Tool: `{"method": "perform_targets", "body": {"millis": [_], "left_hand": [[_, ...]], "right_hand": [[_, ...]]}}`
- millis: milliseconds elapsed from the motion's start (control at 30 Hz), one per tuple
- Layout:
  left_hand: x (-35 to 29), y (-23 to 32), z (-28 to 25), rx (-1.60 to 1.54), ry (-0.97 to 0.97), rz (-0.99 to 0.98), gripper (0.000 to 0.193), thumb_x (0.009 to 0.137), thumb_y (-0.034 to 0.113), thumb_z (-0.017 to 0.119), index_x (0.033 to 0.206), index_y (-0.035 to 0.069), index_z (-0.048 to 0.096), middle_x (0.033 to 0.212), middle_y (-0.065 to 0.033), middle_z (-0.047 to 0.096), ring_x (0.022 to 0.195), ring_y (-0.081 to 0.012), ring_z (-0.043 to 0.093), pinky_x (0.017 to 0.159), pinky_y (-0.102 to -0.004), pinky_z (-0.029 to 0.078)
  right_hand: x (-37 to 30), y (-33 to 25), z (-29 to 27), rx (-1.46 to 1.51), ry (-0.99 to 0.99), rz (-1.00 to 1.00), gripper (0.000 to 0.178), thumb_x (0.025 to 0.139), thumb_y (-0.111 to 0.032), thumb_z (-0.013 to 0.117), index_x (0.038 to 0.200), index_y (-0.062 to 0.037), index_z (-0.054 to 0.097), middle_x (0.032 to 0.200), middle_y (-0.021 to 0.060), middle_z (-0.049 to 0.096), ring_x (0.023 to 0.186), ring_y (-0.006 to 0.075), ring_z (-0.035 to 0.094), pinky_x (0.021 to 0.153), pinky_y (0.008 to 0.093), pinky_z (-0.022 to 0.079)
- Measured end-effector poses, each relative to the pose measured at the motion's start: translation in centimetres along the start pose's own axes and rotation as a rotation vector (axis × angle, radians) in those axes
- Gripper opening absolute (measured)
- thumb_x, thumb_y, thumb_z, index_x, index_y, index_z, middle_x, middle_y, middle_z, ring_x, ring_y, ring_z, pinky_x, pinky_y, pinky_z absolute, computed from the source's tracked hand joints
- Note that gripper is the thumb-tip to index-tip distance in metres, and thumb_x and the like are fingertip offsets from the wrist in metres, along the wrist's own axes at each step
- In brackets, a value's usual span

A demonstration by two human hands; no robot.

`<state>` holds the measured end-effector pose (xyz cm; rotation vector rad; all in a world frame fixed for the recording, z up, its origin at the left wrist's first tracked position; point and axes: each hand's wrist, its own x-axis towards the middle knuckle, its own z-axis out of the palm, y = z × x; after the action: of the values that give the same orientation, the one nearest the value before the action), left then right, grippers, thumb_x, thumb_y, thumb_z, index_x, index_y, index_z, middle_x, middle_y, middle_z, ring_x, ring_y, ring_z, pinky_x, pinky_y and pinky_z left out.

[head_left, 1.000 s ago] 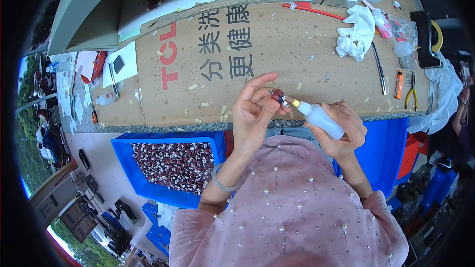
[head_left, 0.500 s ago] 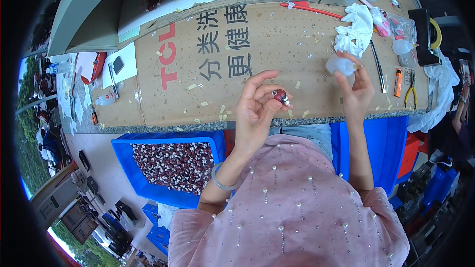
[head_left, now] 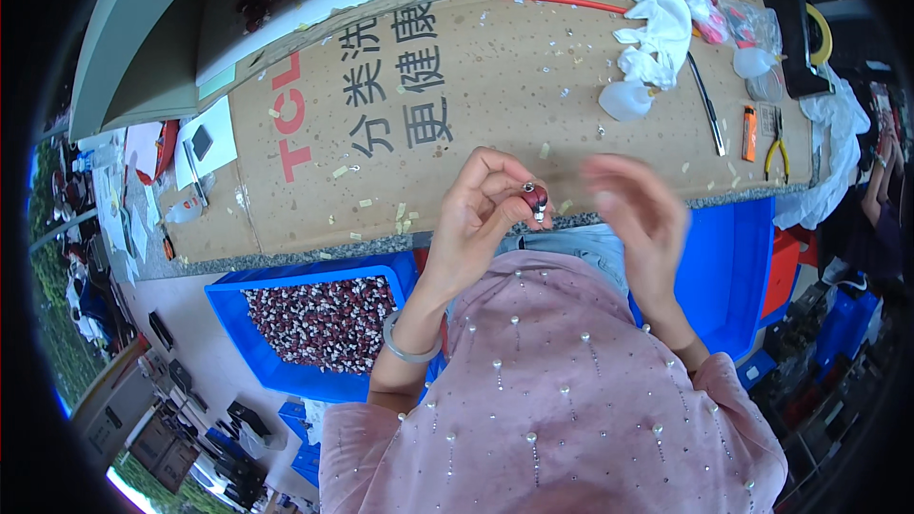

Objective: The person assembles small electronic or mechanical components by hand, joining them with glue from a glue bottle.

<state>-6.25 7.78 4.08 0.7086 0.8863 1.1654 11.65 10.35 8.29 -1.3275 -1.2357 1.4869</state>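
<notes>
A small dark-red and white figure charm (head_left: 536, 198) with a metal ring at its top is pinched between the thumb and fingers of my left hand (head_left: 476, 219). Just to its right hovers my right hand (head_left: 640, 214), blurred by motion, its fingers stretched toward the charm and apart from the thumb, with nothing visible in it. A white translucent squeeze bottle (head_left: 625, 101) lies on the cardboard-covered table (head_left: 495, 67), beyond my right hand. Both hands are above the table's near edge.
A blue bin (head_left: 314, 383) full of similar figures stands at left, another blue bin (head_left: 728, 266) at right. A white glove (head_left: 657, 33), black pen (head_left: 705, 105), orange lighter (head_left: 749, 133), yellow-handled pliers (head_left: 777, 152) and tape dispenser (head_left: 795, 43) lie at right. More figures sit on a shelf behind.
My right hand has let go of the squeeze bottle, now on the table, and moved toward my left hand. My left hand still holds the charm, turned more upright. The view has shifted slightly.
</notes>
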Motion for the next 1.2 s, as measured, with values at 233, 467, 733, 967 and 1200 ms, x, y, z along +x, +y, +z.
{"method": "perform_targets", "body": {"millis": [233, 467, 733, 967, 1200], "left_hand": [[-0.3, -0.8, -0.4, 0.035, 0.001, 0.007, 0.011, 0.085, -0.006, 0.056, 0.094, -0.004, 0.051, 0.085, -0.0143, 0.063, 0.073, -0.0188, 0.064, 0.065, -0.0272, 0.052], [-0.9, -1.7, -1.4, 0.011, 0.028, 0.022, 0.011, 0.081, -0.003, 0.063, 0.088, -0.004, 0.055, 0.081, -0.0154, 0.065, 0.071, -0.0211, 0.066, 0.065, -0.0288, 0.055], [-1.3, -1.8, -1.1, 0.05, 0.093, 0.041, 0.01, 0.079, -0.005, 0.064, 0.086, -0.006, 0.057, 0.078, -0.0153, 0.065, 0.069, -0.0206, 0.067, 0.062, -0.0285, 0.056], [-1.4, -1.3, -1.1, 0.014, 0.09, 0.031, 0.008, 0.08, -0.005, 0.063, 0.084, -0.006, 0.057, 0.078, -0.0149, 0.065, 0.068, -0.0205, 0.067, 0.062, -0.028, 0.056], [-1.8, -1.4, -1.7, -0.032, 0.039, -0.001, 0.011, 0.08, 0.0, 0.065, 0.084, -0.004, 0.056, 0.078, -0.0158, 0.065, 0.068, -0.0218, 0.067, 0.061, -0.0287, 0.056]], "right_hand": [[1.8, 3.0, 0.2, 0.415, -0.309, 0.431, 0.031, 0.079, 0.002, 0.063, 0.109, 0.0038, 0.061, 0.092, 0.0131, 0.067, 0.079, 0.0138, 0.063, 0.075, 0.0261, 0.051], [2.3, 3.0, 0.4, 0.324, -0.377, 0.437, 0.023, 0.079, 0.002, 0.063, 0.102, 0.0001, 0.066, 0.087, 0.0131, 0.067, 0.073, 0.0128, 0.064, 0.069, 0.0245, 0.052], [2.4, 3.3, 0.6, 0.268, -0.406, 0.412, 0.023, 0.077, 0.006, 0.06, 0.099, 0.0022, 0.066, 0.085, 0.0119, 0.067, 0.074, 0.0123, 0.064, 0.067, 0.0232, 0.051], [2.7, 2.9, 0.3, 0.299, -0.485, 0.49, 0.022, 0.077, 0.003, 0.064, 0.099, 0.0037, 0.066, 0.086, 0.0122, 0.068, 0.074, 0.0135, 0.065, 0.068, 0.024, 0.052], [2.9, 2.6, 0.2, 0.273, -0.511, 0.522, 0.022, 0.079, 0.0, 0.065, 0.1, 0.0026, 0.065, 0.087, 0.0133, 0.068, 0.07, 0.0132, 0.065, 0.066, 0.0248, 0.053]]}}
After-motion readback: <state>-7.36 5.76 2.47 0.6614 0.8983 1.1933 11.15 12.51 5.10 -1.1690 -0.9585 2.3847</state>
